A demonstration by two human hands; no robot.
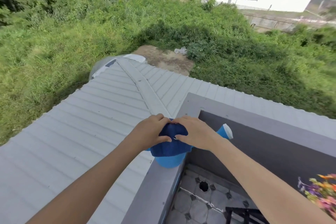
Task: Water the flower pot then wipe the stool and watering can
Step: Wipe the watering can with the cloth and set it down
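A light blue watering can stands on the grey parapet wall, its white-tipped spout pointing right. A dark blue cloth is draped over the top of the can. My left hand and my right hand both grip the cloth from either side, thumbs pressed into it. Colourful flowers show blurred at the lower right edge; their pot is out of view. The black frame at the bottom may be the stool; I cannot tell.
Beyond the parapet a white corrugated roof slopes away, with tall grass below. The tiled balcony floor has a dark drain hole. The inner wall is dark grey.
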